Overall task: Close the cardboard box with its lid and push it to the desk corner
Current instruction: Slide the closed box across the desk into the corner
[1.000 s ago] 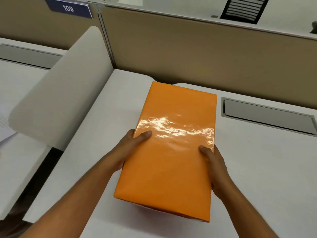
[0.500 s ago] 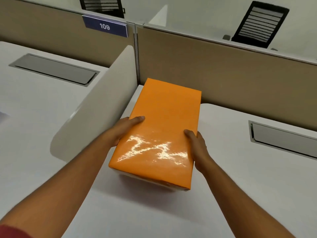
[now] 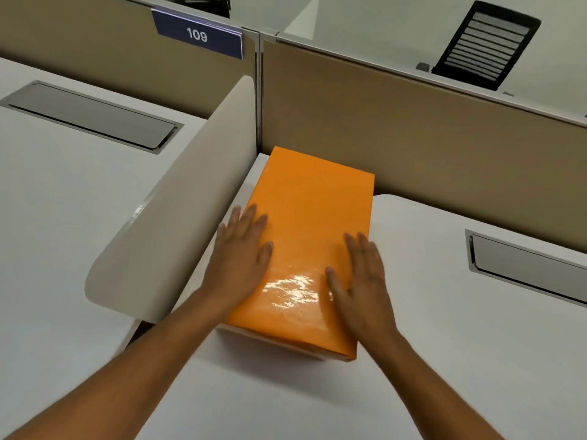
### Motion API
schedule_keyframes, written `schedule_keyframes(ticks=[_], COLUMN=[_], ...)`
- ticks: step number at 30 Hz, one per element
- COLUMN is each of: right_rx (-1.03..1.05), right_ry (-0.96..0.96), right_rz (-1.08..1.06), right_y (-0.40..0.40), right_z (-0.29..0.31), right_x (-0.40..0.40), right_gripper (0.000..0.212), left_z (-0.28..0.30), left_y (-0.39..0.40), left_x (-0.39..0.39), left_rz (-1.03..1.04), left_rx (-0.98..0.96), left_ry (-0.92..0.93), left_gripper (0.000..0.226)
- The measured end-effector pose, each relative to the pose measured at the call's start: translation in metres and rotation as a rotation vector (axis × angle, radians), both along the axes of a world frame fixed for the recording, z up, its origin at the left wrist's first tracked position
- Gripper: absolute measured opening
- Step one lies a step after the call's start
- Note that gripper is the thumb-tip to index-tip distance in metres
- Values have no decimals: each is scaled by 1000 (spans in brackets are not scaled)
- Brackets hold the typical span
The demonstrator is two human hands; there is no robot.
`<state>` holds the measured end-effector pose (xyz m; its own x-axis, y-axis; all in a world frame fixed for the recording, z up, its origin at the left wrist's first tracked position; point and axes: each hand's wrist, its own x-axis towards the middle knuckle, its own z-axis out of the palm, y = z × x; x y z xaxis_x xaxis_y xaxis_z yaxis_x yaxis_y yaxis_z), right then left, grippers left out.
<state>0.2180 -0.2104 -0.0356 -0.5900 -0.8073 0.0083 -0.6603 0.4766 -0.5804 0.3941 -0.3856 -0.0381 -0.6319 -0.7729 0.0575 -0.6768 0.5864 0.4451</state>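
Observation:
The box (image 3: pixel 309 223) has a glossy orange lid on it and stands on the white desk (image 3: pixel 444 344), its far end against the tan partition in the desk's back left corner. My left hand (image 3: pixel 243 254) hovers flat, fingers spread, over the lid's left edge. My right hand (image 3: pixel 360 281) is spread the same way over the lid's right edge. Neither hand grips the box; whether the palms touch the lid I cannot tell.
A curved white side divider (image 3: pixel 178 211) rises just left of the box. Tan partition panels (image 3: pixel 413 128) close off the back, with a "109" sign (image 3: pixel 198 34). Grey cable hatches (image 3: pixel 524 268) are set into this desk and the neighbouring one (image 3: pixel 92 114). A black chair (image 3: pixel 486 42) stands beyond.
The box has slid away from me into the back left corner. Both hands have let go of its sides and now lie open over the lid.

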Motion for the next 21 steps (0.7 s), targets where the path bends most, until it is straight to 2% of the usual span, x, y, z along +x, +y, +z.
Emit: schedule_keyframes(ticks=[2,4,21], right_rx=[127,155,122], right_ry=[55,81,83], right_rz=[83,73,63], right_y=[2,-2,-98], right_z=[-6,-8,-6], right_x=[12,16,-12], right_gripper=[78,77,76], left_z=[-7,-9,-5], left_y=[11,11,-83], left_x=[-1,-3,-37], left_rz=[-69,-77,-52], left_rx=[-38,-61,-115], left_ry=[-134,-175,-187], left_gripper=[70,78,81])
